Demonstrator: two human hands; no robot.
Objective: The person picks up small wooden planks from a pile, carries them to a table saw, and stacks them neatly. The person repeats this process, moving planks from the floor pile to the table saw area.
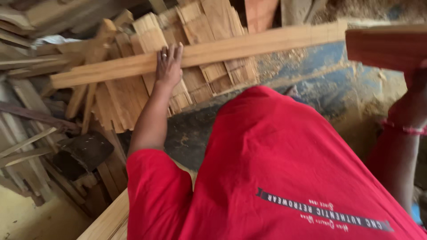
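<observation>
Long pale plank (231, 48) runs level above the stack of short wood offcuts (195, 66). Left hand (169, 66) lies flat on the plank's near face, fingers together and extended — no pinch. Right hand (418, 89) sits under a reddish board (387, 46) at the plank's far end (grip cannot be told). Scrap timber (35, 115) lies left of the stack.

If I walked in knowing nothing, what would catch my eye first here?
Probably the red shirt filling the lower middle of the view. Next, the long pale plank running across the top, with the left hand laid flat on it; the right hand at the right edge is blurred beneath a reddish board. Behind the plank, upper left, lies a jumbled pile of wood offcuts.
</observation>
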